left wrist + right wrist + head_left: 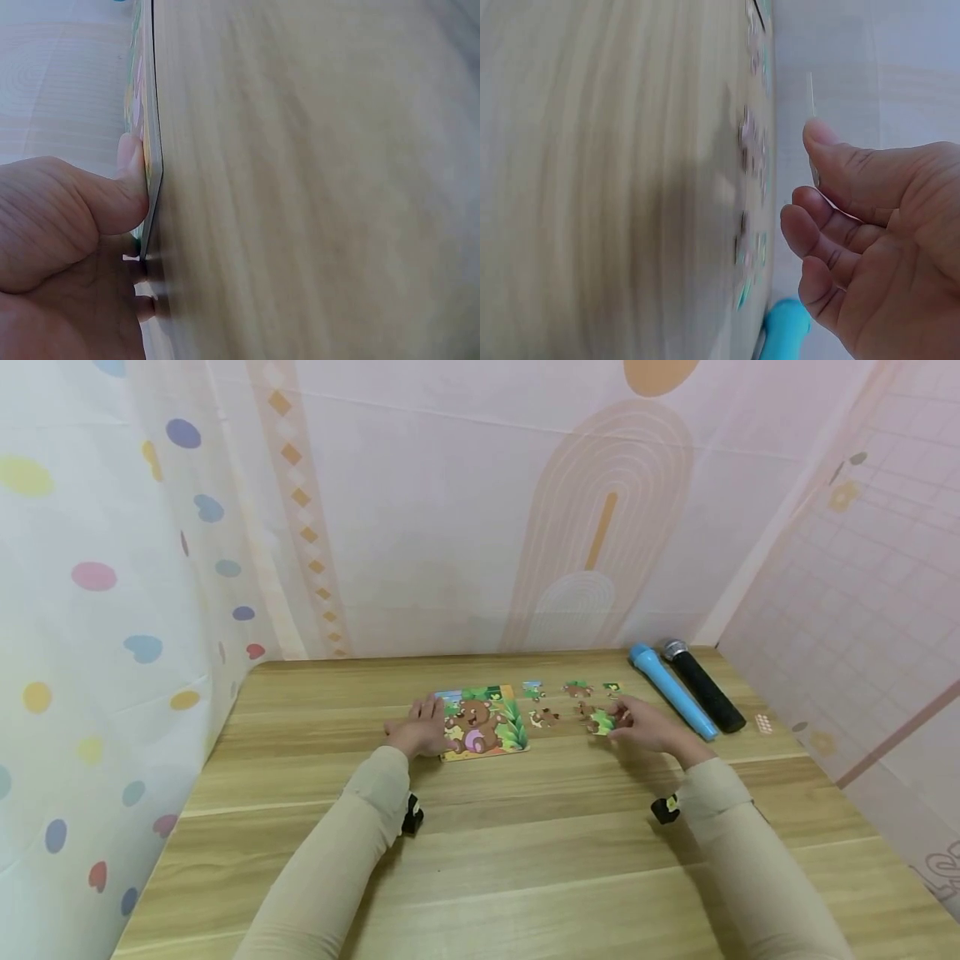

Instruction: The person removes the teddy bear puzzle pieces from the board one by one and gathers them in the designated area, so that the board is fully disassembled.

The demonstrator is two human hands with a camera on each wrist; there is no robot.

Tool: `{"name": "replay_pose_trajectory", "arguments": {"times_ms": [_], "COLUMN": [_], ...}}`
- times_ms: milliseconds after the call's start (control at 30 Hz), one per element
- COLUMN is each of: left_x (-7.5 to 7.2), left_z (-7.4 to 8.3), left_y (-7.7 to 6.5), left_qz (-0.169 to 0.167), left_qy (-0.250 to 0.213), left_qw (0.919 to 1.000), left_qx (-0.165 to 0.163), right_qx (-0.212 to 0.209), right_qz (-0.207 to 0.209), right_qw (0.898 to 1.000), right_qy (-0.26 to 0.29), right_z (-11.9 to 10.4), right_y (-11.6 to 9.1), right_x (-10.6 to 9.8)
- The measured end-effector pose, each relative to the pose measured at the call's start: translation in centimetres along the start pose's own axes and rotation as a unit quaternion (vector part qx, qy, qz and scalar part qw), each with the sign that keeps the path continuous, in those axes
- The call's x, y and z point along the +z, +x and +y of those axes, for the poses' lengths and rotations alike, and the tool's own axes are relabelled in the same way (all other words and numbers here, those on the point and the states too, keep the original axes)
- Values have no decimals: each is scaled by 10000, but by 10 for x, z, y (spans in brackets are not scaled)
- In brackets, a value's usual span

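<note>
A jigsaw puzzle board (480, 727) with a brown bear picture lies flat on the table. My left hand (422, 730) rests at the board's left edge, fingers stretched out. In the left wrist view its thumb (120, 196) presses on the board's face near a corner. My right hand (647, 725) pinches a green puzzle piece (602, 722) between thumb and fingers, above the table right of the board. In the right wrist view that piece (811, 94) appears as a thin edge above the thumb. Loose pieces (545, 718) lie between board and right hand.
Several more loose pieces (577, 689) lie along the back, right of the board. Farther right are a blue toy microphone (673, 692) and a black microphone (705, 687). A small white dotted card (763, 724) lies by the right edge. Patterned cloth (435, 527) hangs around the table.
</note>
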State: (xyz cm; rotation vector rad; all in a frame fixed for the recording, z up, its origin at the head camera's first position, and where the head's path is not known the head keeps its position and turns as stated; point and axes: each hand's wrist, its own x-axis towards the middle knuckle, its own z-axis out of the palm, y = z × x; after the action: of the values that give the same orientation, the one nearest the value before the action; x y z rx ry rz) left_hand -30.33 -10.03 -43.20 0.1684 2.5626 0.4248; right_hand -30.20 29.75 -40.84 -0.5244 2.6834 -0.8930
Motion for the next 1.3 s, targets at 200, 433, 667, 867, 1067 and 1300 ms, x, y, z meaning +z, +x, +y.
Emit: {"name": "replay_pose_trajectory", "arguments": {"times_ms": [200, 433, 667, 867, 1067, 1300], "left_x": [0, 1, 2, 3, 3, 2], "left_z": [-3, -4, -5, -6, -6, -5], "left_y": [-3, -2, -1, 1, 1, -2], "left_qz": [165, 181, 172, 179, 199, 196], "left_qy": [-118, -82, -12, -13, -4, -51], "left_qw": [9997, 9997, 9997, 9997, 9996, 9996], "left_qx": [157, 160, 153, 172, 184, 212], "right_qx": [56, 155, 58, -138, -145, -172], "right_qz": [44, 20, -165, -254, -332, -351], "right_qw": [9999, 9997, 9993, 9980, 9976, 9955], "right_qy": [-98, -161, -339, -568, -586, -866], "right_z": [18, 32, 39, 41, 40, 37], "right_y": [-13, -27, -34, -35, -36, -34], "right_x": [-8, -13, -16, -16, -17, -19]}}
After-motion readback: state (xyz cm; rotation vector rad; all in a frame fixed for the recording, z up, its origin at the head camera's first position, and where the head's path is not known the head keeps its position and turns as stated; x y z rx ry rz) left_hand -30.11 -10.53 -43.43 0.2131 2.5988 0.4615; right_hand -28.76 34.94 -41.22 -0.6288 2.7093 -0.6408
